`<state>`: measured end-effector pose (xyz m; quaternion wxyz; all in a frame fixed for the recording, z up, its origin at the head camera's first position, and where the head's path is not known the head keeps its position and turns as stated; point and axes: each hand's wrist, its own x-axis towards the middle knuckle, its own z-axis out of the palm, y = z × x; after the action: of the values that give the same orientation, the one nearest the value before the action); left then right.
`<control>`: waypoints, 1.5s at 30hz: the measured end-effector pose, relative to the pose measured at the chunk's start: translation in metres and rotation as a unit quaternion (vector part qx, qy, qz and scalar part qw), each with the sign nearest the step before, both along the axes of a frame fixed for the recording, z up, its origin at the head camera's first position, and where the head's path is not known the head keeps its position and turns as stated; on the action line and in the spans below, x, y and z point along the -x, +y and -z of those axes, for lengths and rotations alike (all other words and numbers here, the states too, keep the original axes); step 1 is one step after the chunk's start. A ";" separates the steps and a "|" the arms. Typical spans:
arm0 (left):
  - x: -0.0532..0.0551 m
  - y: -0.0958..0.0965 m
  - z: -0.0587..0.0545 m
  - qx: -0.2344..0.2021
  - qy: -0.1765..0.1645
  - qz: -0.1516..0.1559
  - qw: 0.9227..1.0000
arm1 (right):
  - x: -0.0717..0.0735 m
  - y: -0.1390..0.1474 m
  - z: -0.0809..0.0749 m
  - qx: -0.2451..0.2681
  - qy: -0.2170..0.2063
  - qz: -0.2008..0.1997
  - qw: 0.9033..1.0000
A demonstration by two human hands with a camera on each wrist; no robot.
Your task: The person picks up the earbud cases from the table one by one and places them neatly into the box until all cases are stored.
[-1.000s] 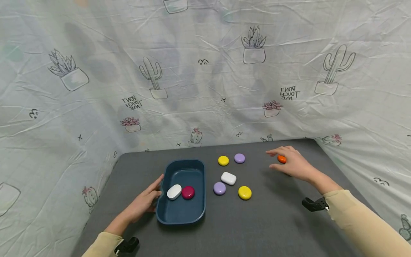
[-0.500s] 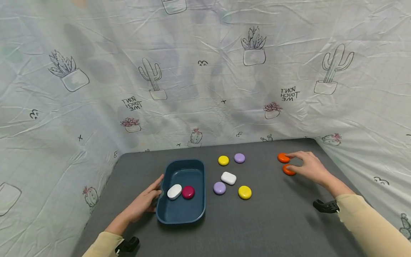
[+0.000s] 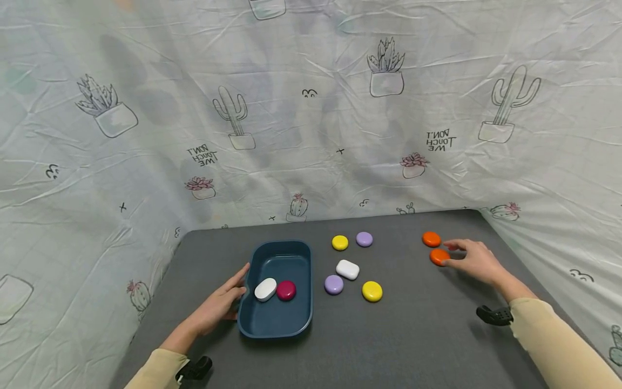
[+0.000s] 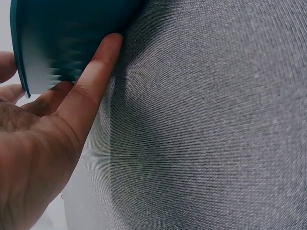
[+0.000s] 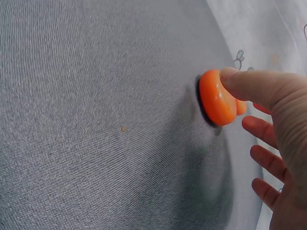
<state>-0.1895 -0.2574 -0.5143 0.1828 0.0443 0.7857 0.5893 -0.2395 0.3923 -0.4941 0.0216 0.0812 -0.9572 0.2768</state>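
In the head view my left hand [image 3: 218, 303] rests against the left side of a dark blue tray [image 3: 274, 330], fingers extended along it. Its fingers touch the outer wall of the tray [image 4: 72, 28] in the left wrist view. Inside the tray lie a white oval piece [image 3: 265, 290] and a dark red round piece [image 3: 286, 290]. My right hand [image 3: 478, 262] is low over the table beside a glossy orange disc [image 3: 439, 257]. The thumb overlaps this orange disc [image 5: 217, 98] in the right wrist view, the other fingers spread apart; contact is unclear. Another orange disc [image 3: 431, 239] lies just behind.
Between tray and right hand lie two yellow discs, one at the back [image 3: 340, 242] and one nearer [image 3: 372, 292]. Two purple discs [image 3: 364, 239] and a white rounded block [image 3: 347, 269] lie among them. A printed curtain [image 3: 311, 124] hangs behind the grey table [image 3: 389, 346].
My right hand has moved right and slightly towards me, uncovering both orange discs, then settled beside the nearer one. The left hand and tray have stayed in place.
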 end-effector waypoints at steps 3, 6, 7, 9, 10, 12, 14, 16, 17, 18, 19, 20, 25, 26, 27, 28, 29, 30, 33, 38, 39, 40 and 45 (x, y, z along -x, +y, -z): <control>0.000 0.001 -0.002 0.001 0.001 0.000 1.000 | 0.002 0.001 0.004 -0.003 -0.009 -0.002 1.000; 0.000 0.001 -0.002 0.002 0.003 -0.001 1.000 | 0.004 0.002 0.008 -0.008 -0.012 0.000 1.000; 0.000 0.001 -0.002 0.002 0.003 -0.003 1.000 | 0.004 0.002 0.009 -0.010 -0.012 0.000 1.000; -0.001 0.001 -0.002 0.001 0.004 -0.003 1.000 | 0.005 0.003 0.012 -0.015 -0.010 0.001 1.000; -0.001 0.001 -0.003 0.001 0.003 -0.002 1.000 | 0.005 0.003 0.013 -0.017 -0.009 0.000 1.000; -0.001 0.000 -0.003 0.002 0.004 0.000 1.000 | 0.006 0.004 0.015 -0.016 -0.006 0.000 1.000; -0.001 0.000 -0.003 0.001 0.004 0.000 1.000 | 0.006 0.004 0.016 -0.014 -0.005 0.000 1.000; -0.002 0.001 -0.005 0.003 0.002 0.000 1.000 | 0.007 0.004 0.017 -0.009 -0.006 0.002 1.000; -0.001 0.001 -0.005 0.005 0.002 0.000 1.000 | 0.007 0.004 0.017 -0.007 -0.008 0.004 1.000; -0.001 0.001 -0.006 0.006 0.000 0.000 1.000 | 0.007 0.004 0.017 -0.007 -0.009 0.005 1.000; -0.001 0.001 -0.006 0.006 -0.001 0.000 1.000 | 0.007 0.004 0.017 -0.007 -0.010 0.005 1.000; -0.001 0.002 -0.006 0.006 -0.002 0.000 1.000 | 0.008 0.004 0.016 -0.007 -0.012 0.006 1.000; 0.000 0.002 -0.007 0.010 -0.005 -0.002 1.000 | 0.010 0.005 0.015 -0.008 -0.019 0.003 1.000; 0.000 0.002 -0.007 0.011 -0.004 -0.002 1.000 | 0.011 0.005 0.014 -0.007 -0.019 0.003 1.000; 0.000 0.002 -0.008 0.012 -0.006 -0.003 1.000 | 0.011 0.005 0.014 -0.007 -0.019 0.001 1.000; 0.000 0.002 -0.008 0.012 -0.007 -0.004 1.000 | 0.012 0.005 0.014 -0.007 -0.020 0.000 1.000; 0.000 0.003 -0.008 0.012 -0.008 -0.005 1.000 | 0.012 0.005 0.013 -0.007 -0.020 -0.001 1.000; 0.000 0.003 -0.009 0.011 -0.010 -0.007 1.000 | 0.013 0.005 0.013 -0.006 -0.019 -0.002 1.000; 0.000 0.003 -0.008 0.005 -0.011 -0.009 1.000 | 0.012 0.005 0.013 -0.006 -0.019 -0.003 1.000; 0.001 0.004 -0.007 0.001 -0.011 -0.003 1.000 | 0.012 0.005 0.013 -0.011 -0.018 -0.005 1.000; 0.001 0.004 -0.007 0.001 -0.010 -0.002 1.000 | 0.012 0.005 0.013 -0.011 -0.018 -0.004 1.000; 0.001 0.003 -0.007 0.001 -0.010 -0.001 1.000 | 0.012 0.005 0.013 -0.011 -0.018 -0.003 1.000; 0.000 0.003 -0.008 0.002 -0.007 0.002 1.000 | 0.013 0.004 0.013 -0.009 -0.022 -0.005 1.000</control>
<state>-0.1896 -0.2545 -0.5067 0.1900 0.0413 0.7857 0.5873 -0.2526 0.3965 -0.5067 -0.0020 0.0799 -0.9596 0.2698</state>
